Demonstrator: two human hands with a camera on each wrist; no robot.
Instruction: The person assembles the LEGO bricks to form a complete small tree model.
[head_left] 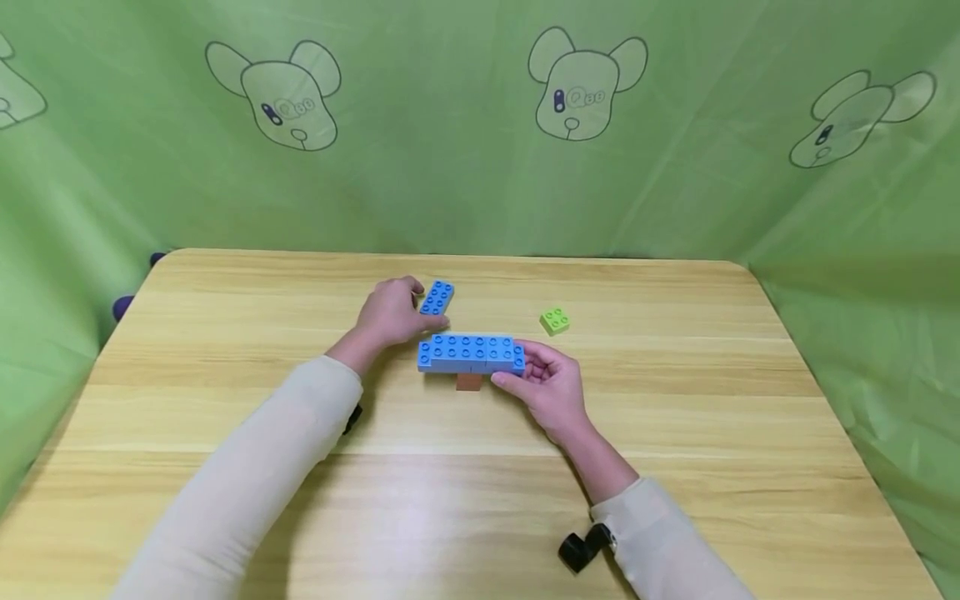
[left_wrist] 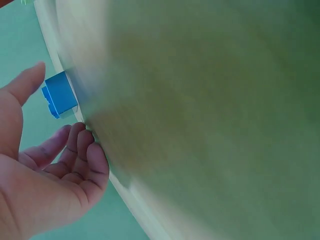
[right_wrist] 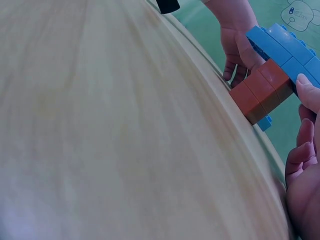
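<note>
A blue toy-brick beam [head_left: 472, 353] with studs on top stands on a stacked reddish-brown brick column [right_wrist: 261, 91]. My right hand [head_left: 551, 387] pinches the beam's right end, thumb in front and fingers behind. Beyond the beam lies a loose blue brick [head_left: 437, 297] with two rows of studs. My left hand [head_left: 392, 312] is around that brick from the left, thumb on the near side and fingers on the far side. In the left wrist view, gaps show between the blue brick [left_wrist: 61, 94] and the thumb and fingers.
A small lime-green brick [head_left: 555, 321] lies to the right, behind the beam. The wooden table [head_left: 675, 400] reaches back to a green curtain [head_left: 450, 167] printed with animal heads. A black device [head_left: 585, 547] is strapped at the right wrist.
</note>
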